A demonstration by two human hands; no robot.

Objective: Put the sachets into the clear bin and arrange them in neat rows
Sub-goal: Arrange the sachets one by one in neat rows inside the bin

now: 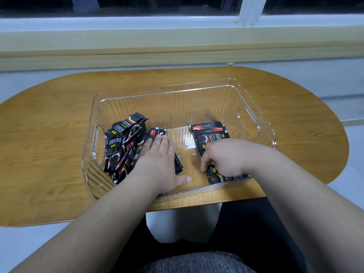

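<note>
Sachets [122,146] lie inside the bin [254,107], which sits at the bench's [49,134] near edge. They form a loose pile at its left end and an overlapping row [209,133] at its right. Left hand [157,160] lies flat, fingers straight, pressing the pile's right side. Right hand [222,156] has its fingers curled down, pinching a sachet [213,171] at the row's near end.

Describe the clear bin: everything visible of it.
The clear bin looks like see-through plastic, with rounded corners, ribbed walls and a cut-out handle at each end. It stands upright and open-topped on the wooden table. Inside lie a loose heap of sachets under the left hand, and a row of sachets gripped by the right hand.
</note>
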